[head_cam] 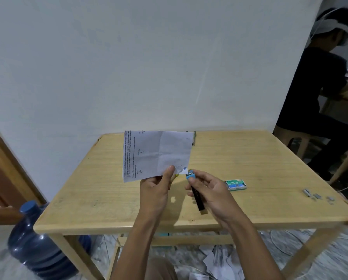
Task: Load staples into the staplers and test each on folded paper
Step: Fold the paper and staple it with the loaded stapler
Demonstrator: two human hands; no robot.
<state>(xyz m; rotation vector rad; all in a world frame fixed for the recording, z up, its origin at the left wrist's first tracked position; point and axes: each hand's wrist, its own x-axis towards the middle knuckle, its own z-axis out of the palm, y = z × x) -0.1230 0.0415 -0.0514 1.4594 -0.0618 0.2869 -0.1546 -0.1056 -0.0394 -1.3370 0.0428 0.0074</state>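
Left hand (157, 188) fingers pinching lower edge of creased paper (159, 154), holding it upright over bench (250, 158). Right hand (211, 191) fingers wrapping small stapler (198, 199), blue nose meeting torn paper corner. Paper looking light, floppy, tear-prone, so gripping close beside stapling spot seeming wise. Stapler seeming light, rigid. Staple box (235, 184) and loose staples (315, 196) lying on bench to right.

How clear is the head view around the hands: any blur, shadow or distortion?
Head view: the paper, stapler, left hand and right hand are fairly sharp, the print too small to read; a soft shadow lies on the table beneath them; the bottle and floor at the bottom smear.
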